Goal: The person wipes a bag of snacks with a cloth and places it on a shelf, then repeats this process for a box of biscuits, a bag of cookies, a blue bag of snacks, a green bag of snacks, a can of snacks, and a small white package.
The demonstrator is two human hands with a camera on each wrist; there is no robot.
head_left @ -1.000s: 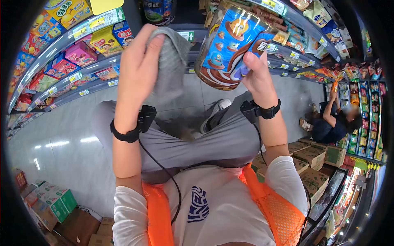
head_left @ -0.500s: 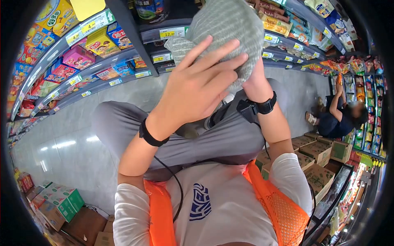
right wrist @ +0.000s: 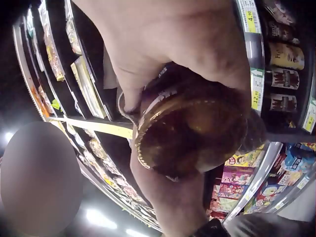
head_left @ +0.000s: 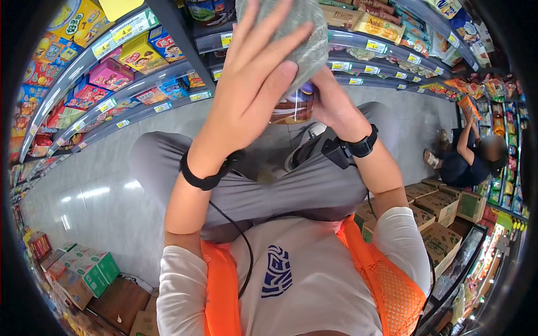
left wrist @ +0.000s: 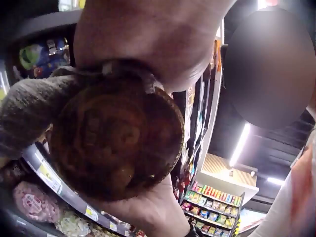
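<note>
A clear jar (head_left: 291, 112) with a blue and brown wrapper is held up in front of the shelves. My right hand (head_left: 333, 103) grips it from the right side, its fingers mostly hidden behind the jar. Over the jar's upper part lies a grey cloth (head_left: 308, 47), which covers most of the wrapper. My left hand (head_left: 246, 89) presses the cloth against the jar with long, spread fingers. Both wrist views look at the jar's round bottom (left wrist: 118, 143); in the left wrist view the cloth (left wrist: 29, 111) bunches out to one side.
Shelves of boxed snacks (head_left: 140, 56) stand at the left, and bagged snacks (head_left: 381, 28) fill those ahead and to the right. Cardboard cartons (head_left: 437, 207) sit at the right. A person in dark clothes (head_left: 468, 162) crouches farther right. Green-and-white cartons (head_left: 92, 269) are at the lower left.
The left hand has brought the cloth from beside the jar onto it, fingers spreading over it. Jar and cloth have since shifted left and the left hand has moved up; the right hand keeps its grip.
</note>
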